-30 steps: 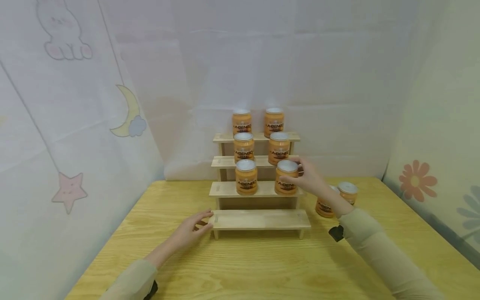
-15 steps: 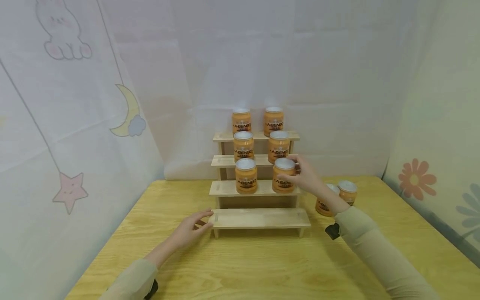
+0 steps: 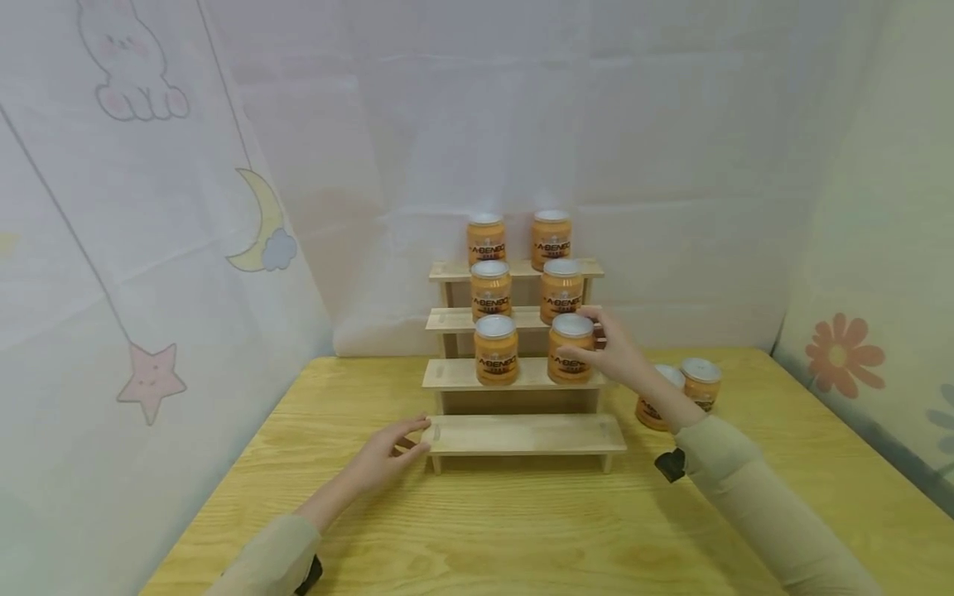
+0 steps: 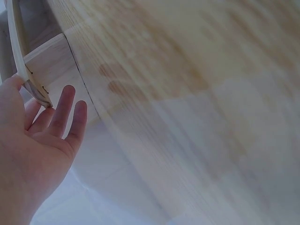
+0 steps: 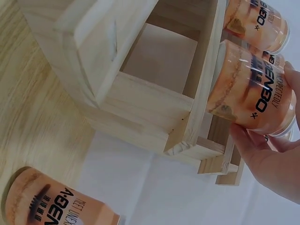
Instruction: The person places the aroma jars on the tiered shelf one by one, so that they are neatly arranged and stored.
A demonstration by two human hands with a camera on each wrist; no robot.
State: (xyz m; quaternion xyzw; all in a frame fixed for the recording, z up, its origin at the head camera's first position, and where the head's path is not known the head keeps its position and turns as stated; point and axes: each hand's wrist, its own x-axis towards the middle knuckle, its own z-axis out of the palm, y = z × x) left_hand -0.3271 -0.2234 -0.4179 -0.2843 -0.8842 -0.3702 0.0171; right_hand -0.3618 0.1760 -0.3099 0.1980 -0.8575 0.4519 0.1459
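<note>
A stepped wooden display rack (image 3: 525, 432) stands on the table, with orange, silver-lidded cans in pairs on its upper three steps. My right hand (image 3: 614, 352) holds the right can (image 3: 570, 364) of the third step down, thumb in front and fingers behind. This can stands upright, and its base meets the board in the right wrist view. Beside it is the left can (image 3: 496, 362) of that step. My left hand (image 3: 380, 455) pinches the left end of the lowest step between thumb and index finger. The other fingers (image 4: 77, 122) stick out loosely in the left wrist view.
Two more cans stand on the table right of the rack, a nearer one (image 3: 652, 411) partly behind my right forearm and another can (image 3: 702, 382) beside it. A pale cloth wall (image 3: 671, 165) rises behind the wooden table (image 3: 477, 538).
The held can has slid slightly left along its step, toward the other can, and now stays there. My left hand keeps its place on the rack. The head view has shifted a little.
</note>
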